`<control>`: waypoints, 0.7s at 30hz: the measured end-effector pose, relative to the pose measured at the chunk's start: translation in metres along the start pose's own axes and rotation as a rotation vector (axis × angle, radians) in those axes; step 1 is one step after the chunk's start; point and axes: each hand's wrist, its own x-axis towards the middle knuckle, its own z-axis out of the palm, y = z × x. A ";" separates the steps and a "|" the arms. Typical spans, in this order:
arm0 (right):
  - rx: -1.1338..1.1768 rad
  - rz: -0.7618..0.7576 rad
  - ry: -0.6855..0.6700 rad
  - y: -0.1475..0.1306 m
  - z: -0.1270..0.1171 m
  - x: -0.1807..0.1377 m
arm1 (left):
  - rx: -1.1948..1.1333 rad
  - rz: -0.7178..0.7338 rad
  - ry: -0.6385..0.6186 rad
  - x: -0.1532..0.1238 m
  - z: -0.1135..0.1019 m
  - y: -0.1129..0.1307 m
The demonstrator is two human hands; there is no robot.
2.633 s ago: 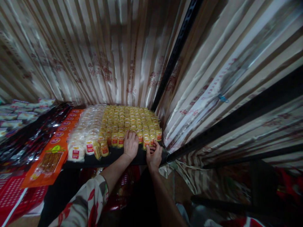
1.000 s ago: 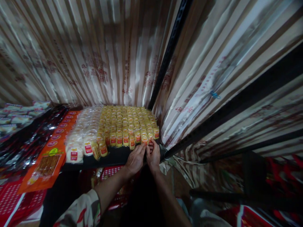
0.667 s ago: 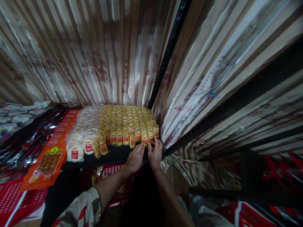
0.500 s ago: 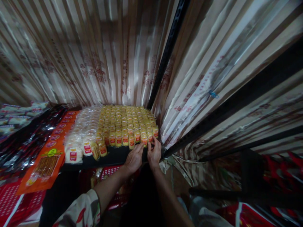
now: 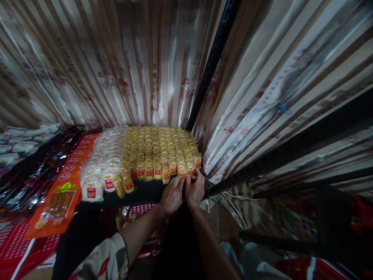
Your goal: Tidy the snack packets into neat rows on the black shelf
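Observation:
Rows of small yellow snack packs (image 5: 157,155) in clear wrap with red labels stand on a black shelf (image 5: 151,190). My left hand (image 5: 171,194) is at the front edge of the rows, its fingers pressed together and tips against the lower front of a yellow pack (image 5: 182,170). Beside it, my right hand (image 5: 194,188) has thumb and fingers curled closed at the base of the neighbouring pack (image 5: 190,166). The fingertips partly cover where they touch the packs. Two yellow packs (image 5: 127,182) lean at the left end, in front of the others.
White wrapped snack packs (image 5: 107,155) stand left of the yellow ones, then an orange snack bag (image 5: 62,194) and dark shiny packets (image 5: 37,171). Red baskets (image 5: 17,237) sit below. A black post (image 5: 210,70) and striped plastic sheeting (image 5: 140,58) rise behind; another black bar slants rightward.
The view has shifted slightly, so the shelf's right end and both hands appear further right. Both hands stay at the front packs near the right end.

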 end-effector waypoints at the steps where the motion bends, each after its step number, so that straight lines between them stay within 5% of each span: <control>1: -0.005 0.000 -0.002 0.000 0.000 0.000 | -0.014 -0.008 0.007 0.001 0.002 0.000; 14: 0.039 -0.086 0.069 0.014 0.003 -0.001 | 0.006 0.086 0.061 -0.013 0.000 0.013; 21: 0.176 -0.112 0.008 0.001 -0.015 -0.020 | -0.085 -0.093 0.212 -0.055 -0.027 0.002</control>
